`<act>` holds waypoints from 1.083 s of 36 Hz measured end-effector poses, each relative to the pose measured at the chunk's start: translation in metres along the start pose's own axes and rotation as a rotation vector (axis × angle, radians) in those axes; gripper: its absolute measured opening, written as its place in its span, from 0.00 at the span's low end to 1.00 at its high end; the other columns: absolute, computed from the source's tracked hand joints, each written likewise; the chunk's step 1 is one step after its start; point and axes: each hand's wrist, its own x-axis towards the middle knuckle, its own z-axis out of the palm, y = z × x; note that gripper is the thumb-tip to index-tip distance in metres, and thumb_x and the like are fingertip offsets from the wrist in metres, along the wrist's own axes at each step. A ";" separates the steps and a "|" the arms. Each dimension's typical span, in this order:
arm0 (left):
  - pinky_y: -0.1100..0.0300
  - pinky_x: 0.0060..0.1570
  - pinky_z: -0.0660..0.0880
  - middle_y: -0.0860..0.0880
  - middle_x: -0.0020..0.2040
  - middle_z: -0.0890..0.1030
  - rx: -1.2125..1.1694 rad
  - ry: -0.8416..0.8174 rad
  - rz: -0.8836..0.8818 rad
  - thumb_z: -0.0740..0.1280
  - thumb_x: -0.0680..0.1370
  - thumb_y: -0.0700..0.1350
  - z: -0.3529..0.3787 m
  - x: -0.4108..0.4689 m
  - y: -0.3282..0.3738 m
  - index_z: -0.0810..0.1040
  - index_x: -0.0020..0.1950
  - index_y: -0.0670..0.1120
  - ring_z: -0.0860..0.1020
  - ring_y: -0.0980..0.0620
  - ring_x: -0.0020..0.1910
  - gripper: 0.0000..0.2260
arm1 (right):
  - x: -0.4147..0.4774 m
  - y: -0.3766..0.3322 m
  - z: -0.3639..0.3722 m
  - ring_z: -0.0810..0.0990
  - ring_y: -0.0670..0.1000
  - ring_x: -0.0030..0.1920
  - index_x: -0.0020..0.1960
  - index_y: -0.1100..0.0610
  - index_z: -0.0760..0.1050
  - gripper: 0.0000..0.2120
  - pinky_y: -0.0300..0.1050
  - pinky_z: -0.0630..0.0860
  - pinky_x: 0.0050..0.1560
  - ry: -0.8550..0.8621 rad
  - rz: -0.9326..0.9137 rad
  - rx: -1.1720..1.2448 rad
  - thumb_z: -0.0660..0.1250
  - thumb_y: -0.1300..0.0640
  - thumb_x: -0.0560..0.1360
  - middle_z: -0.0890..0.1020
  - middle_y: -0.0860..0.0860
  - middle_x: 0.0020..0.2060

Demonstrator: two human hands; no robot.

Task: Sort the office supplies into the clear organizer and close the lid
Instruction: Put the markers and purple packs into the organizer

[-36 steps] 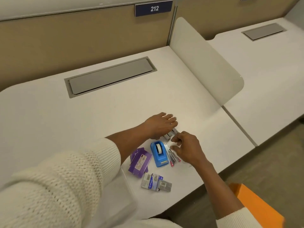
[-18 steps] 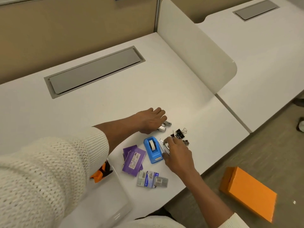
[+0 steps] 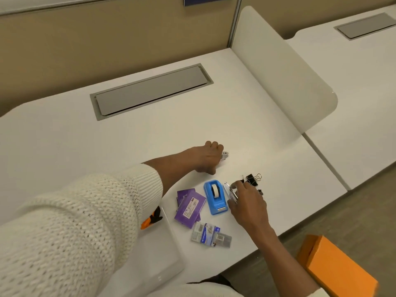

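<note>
text: none legible | purple packets label blurred (perhaps print) | blue wall sign cropped

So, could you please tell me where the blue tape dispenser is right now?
In the head view, the blue plastic tape dispenser sits on the white desk, between the purple packets on its left and the right hand.
</note>
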 end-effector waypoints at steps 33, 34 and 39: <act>0.59 0.30 0.66 0.47 0.52 0.74 -0.888 0.368 -0.716 0.68 0.78 0.51 -0.027 -0.174 -0.008 0.65 0.67 0.42 0.75 0.51 0.40 0.23 | -0.004 -0.018 -0.052 0.83 0.52 0.39 0.57 0.50 0.78 0.16 0.46 0.77 0.43 0.174 0.073 0.184 0.76 0.53 0.71 0.84 0.48 0.41; 0.59 0.30 0.66 0.47 0.51 0.74 -0.915 0.356 -0.773 0.67 0.78 0.51 -0.021 -0.190 -0.003 0.66 0.65 0.43 0.75 0.50 0.41 0.21 | -0.007 -0.024 -0.058 0.84 0.51 0.39 0.58 0.50 0.77 0.16 0.46 0.78 0.44 0.163 0.067 0.227 0.76 0.52 0.72 0.85 0.47 0.40; 0.59 0.33 0.70 0.50 0.50 0.77 -1.068 0.284 -0.989 0.67 0.78 0.53 0.031 -0.260 0.037 0.67 0.59 0.49 0.78 0.47 0.48 0.15 | -0.034 -0.064 -0.070 0.82 0.44 0.37 0.54 0.45 0.77 0.15 0.41 0.78 0.39 0.064 -0.012 0.400 0.78 0.52 0.71 0.83 0.41 0.37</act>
